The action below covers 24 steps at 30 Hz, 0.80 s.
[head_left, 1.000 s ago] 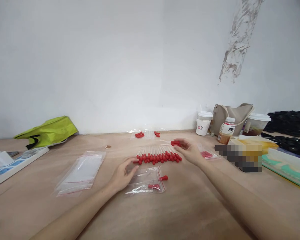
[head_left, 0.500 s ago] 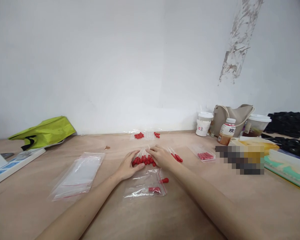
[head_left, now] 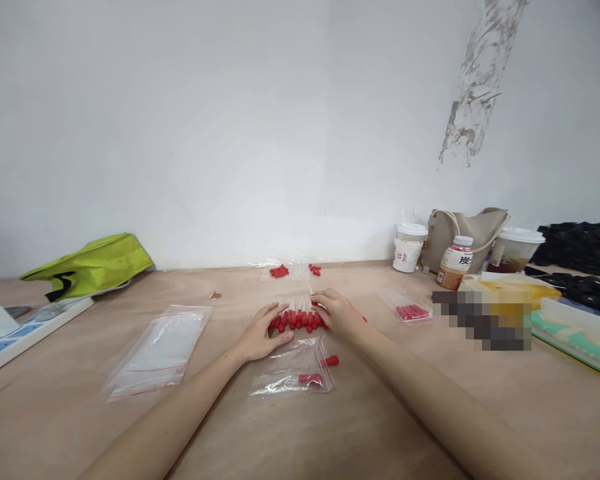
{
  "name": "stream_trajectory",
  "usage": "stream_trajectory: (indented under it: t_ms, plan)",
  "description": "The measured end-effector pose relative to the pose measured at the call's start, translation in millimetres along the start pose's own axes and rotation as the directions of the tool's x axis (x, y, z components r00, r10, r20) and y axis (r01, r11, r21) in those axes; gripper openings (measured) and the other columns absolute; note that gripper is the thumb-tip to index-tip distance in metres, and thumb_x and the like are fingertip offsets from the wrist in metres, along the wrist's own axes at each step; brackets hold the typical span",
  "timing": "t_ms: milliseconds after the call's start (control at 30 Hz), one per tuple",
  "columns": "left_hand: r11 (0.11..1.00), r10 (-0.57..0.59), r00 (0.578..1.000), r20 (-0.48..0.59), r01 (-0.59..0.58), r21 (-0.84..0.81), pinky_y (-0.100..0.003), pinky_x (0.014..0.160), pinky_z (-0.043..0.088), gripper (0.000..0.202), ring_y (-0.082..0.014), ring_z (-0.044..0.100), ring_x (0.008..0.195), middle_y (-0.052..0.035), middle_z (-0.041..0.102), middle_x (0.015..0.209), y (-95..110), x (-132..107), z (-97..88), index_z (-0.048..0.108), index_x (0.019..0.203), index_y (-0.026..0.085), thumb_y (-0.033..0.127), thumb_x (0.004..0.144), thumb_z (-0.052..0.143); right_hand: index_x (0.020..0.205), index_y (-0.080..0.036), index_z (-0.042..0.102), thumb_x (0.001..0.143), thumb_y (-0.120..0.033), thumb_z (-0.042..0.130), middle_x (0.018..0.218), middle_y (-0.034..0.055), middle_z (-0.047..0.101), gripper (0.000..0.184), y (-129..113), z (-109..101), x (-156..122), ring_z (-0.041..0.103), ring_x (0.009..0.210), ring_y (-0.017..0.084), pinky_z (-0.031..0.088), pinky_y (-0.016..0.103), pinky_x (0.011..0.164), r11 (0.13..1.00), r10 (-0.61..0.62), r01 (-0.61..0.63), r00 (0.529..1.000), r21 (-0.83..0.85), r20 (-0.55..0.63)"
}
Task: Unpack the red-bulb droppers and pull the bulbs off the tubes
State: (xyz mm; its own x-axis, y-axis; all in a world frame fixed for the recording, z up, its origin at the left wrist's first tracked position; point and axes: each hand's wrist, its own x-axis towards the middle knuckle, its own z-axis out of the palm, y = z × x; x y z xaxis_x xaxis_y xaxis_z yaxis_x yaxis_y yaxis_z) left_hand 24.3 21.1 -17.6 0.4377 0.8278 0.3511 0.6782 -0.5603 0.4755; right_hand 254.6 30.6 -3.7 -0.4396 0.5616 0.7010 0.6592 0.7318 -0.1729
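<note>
A row of red-bulbed droppers (head_left: 299, 320) is laid out on the brown-covered tabletop (head_left: 220, 427), with the red bulbs turned toward the person and the pale stems pointed toward the wall (head_left: 230, 133). The row is flanked by both bare hands. By the left hand (head_left: 260, 333) the left end is cupped, palm turned inward, with the thumb and fingers held apart and the nearest bulbs touched or nearly touched. By the right hand (head_left: 337, 317) the right part of the row is partly covered; its fingers are bent, and a bit of red and a pale stem are seen at the fingertips, but whether a dropper is gripped there cannot be told. Just in front of the row a clear zip bag (head_left: 275, 370) is laid flat, with one red bulb (head_left: 310, 379) seen at it and another (head_left: 332, 361) at its right edge. To the left a stack of clear zip bags (head_left: 165, 343) is placed. Near the wall small red pieces (head_left: 279, 271) are gathered on clear plastic, and to the right of the right hand several red pieces are contained in a small clear bag (head_left: 411, 311). Farther right, a white lidded cup (head_left: 407, 257), a labelled bottle (head_left: 454, 265) and a beige handbag (head_left: 440, 233) are grouped.
</note>
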Motion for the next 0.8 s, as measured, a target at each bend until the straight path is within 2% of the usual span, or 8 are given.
stream_trajectory:
  t_ms: [133,267,333,467,567,633,700,800]
  plan:
    - [1.0,0.013,1.0,0.01,-0.013,-0.002,-0.041,0.102,0.028,0.065,-0.0253,0.033,0.124,-0.0099,0.035,0.135,-1,0,0.3,0.037,0.129,0.023,0.053,0.074,0.052,0.092,-0.016,0.061,0.083,-0.018,0.048,0.093,0.0086,0.062,0.016,8,-5,-15,0.054,0.088,0.017,0.043,0.031,0.081,1.0,0.015,-0.016,1.0,0.02,0.023]
    - [0.999,0.032,0.999,-0.018,-0.032,0.009,-0.039,0.103,0.028,0.067,-0.0251,0.034,0.123,-0.0102,0.037,0.133,-1,-1,0.2,0.038,0.129,0.02,0.053,0.073,0.054,0.098,-0.017,0.061,0.08,-0.032,0.054,0.099,0.0088,0.061,0.025,8,-9,-25,0.054,0.093,0.019,0.043,0.032,0.084,0.999,0.015,-0.017,0.998,0.033,0.061]
    - [0.999,0.036,0.998,-0.059,-0.035,0.014,-0.039,0.102,0.028,0.066,-0.025,0.034,0.122,-0.0103,0.038,0.132,0,-2,-0.6,0.038,0.128,0.019,0.052,0.073,0.054,0.102,-0.016,0.06,0.081,-0.035,0.052,0.102,0.0101,0.06,0.029,7,-10,-27,0.053,0.095,0.019,0.043,0.032,0.084,0.999,0.036,-0.037,0.998,0.019,0.05]
    - [0.999,0.042,0.985,-0.17,-0.036,0.039,-0.038,0.1,0.032,0.056,-0.0233,0.038,0.118,-0.0101,0.043,0.126,3,-5,-2.8,0.042,0.123,0.018,0.048,0.078,0.05,0.102,-0.016,0.06,0.086,-0.031,0.043,0.102,0.0115,0.058,0.028,4,-11,-29,0.053,0.094,0.019,0.043,0.032,0.083,0.996,0.083,-0.082,0.997,-0.015,0.01]
    - [0.994,0.09,0.964,-0.25,-0.072,0.077,-0.038,0.099,0.033,0.047,-0.0221,0.04,0.115,-0.0096,0.045,0.122,5,-6,-4.0,0.045,0.119,0.018,0.043,0.08,0.05,0.096,-0.019,0.062,0.086,-0.031,0.042,0.096,0.0086,0.06,0.025,1,-11,-29,0.054,0.09,0.018,0.043,0.031,0.081,0.999,0.051,-0.05,0.997,-0.016,0.052]
    - [0.987,0.147,0.943,-0.299,-0.122,0.101,-0.04,0.099,0.033,0.042,-0.0226,0.04,0.115,-0.0095,0.047,0.12,9,-7,-5.1,0.048,0.115,0.018,0.04,0.079,0.052,0.094,-0.02,0.062,0.085,-0.032,0.045,0.093,0.0074,0.061,0.023,-3,-12,-28,0.054,0.088,0.018,0.042,0.033,0.081,0.998,0.053,-0.053,0.998,-0.027,0.034]
    - [0.975,0.221,0.929,-0.296,-0.2,0.102,-0.04,0.098,0.034,0.038,-0.0227,0.041,0.114,-0.009,0.048,0.117,16,-9,-7.3,0.051,0.113,0.019,0.035,0.079,0.053,0.094,-0.02,0.062,0.083,-0.033,0.047,0.093,0.0074,0.061,0.022,-7,-15,-26,0.054,0.088,0.019,0.042,0.033,0.081,0.993,0.114,-0.114,0.992,-0.015,-0.049]
    - [0.951,0.309,0.936,-0.169,-0.309,0.024,-0.037,0.094,0.038,0.03,-0.0208,0.045,0.109,-0.0074,0.051,0.113,35,-20,-12.3,0.055,0.107,0.021,0.031,0.079,0.053,0.084,-0.019,0.061,0.082,-0.03,0.047,0.081,0.0052,0.061,0.018,-12,-25,-25,0.055,0.077,0.016,0.043,0.03,0.071,0.965,0.258,-0.25,0.96,0.08,-0.111]
